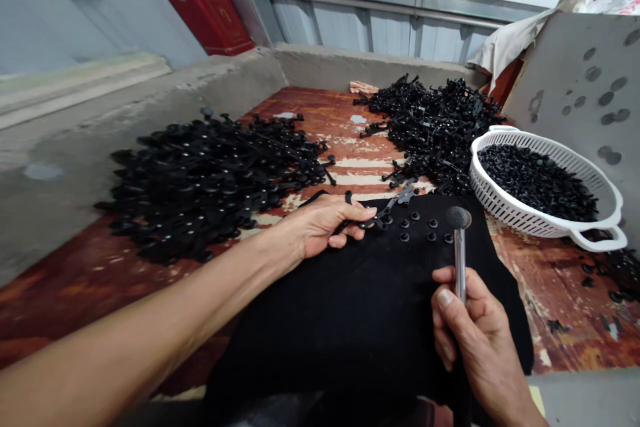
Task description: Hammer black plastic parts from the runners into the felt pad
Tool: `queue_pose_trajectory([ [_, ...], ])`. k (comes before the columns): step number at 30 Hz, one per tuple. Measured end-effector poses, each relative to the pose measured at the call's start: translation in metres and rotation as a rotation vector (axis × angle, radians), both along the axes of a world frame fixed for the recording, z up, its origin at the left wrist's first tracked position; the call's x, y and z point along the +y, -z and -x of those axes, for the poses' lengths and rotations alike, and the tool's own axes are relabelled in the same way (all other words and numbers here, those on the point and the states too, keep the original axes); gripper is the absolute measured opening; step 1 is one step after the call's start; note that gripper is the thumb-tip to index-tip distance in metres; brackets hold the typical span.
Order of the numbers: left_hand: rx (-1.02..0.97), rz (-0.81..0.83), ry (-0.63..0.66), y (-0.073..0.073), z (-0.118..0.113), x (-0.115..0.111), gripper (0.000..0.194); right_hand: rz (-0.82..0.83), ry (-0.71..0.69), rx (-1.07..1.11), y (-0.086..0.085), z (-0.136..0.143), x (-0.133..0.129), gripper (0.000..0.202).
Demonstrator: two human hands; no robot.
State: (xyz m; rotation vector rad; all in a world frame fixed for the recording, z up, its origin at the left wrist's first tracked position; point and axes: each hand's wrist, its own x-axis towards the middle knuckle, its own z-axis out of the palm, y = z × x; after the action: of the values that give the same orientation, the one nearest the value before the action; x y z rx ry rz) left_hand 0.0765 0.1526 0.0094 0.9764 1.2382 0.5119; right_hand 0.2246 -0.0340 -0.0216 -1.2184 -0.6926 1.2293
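My left hand (334,223) pinches a small black part (371,220) above the far edge of a black cloth (350,307). A grey-black strip (403,197) extends beyond my fingertips on the right. Several small round black caps (405,237) lie on the cloth just right of that hand. My right hand (467,320) is wrapped round a hammer (460,253) with a metal shaft and a round dark head, held upright over the right side of the cloth.
A pile of black parts (200,180) lies at the left, another (435,127) at the back. At the right stands a white basket (530,217) holding small black pieces. A red box (215,21) sits by the wall.
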Motion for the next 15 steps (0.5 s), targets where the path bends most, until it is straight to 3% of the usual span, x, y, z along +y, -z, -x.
queue_pose_trajectory([
  [15,-0.006,-0.001,0.024,-0.0008,-0.0007,-0.0008,0.027,0.006,-0.005,-0.019,0.0,-0.0006,0.0002,0.04],
])
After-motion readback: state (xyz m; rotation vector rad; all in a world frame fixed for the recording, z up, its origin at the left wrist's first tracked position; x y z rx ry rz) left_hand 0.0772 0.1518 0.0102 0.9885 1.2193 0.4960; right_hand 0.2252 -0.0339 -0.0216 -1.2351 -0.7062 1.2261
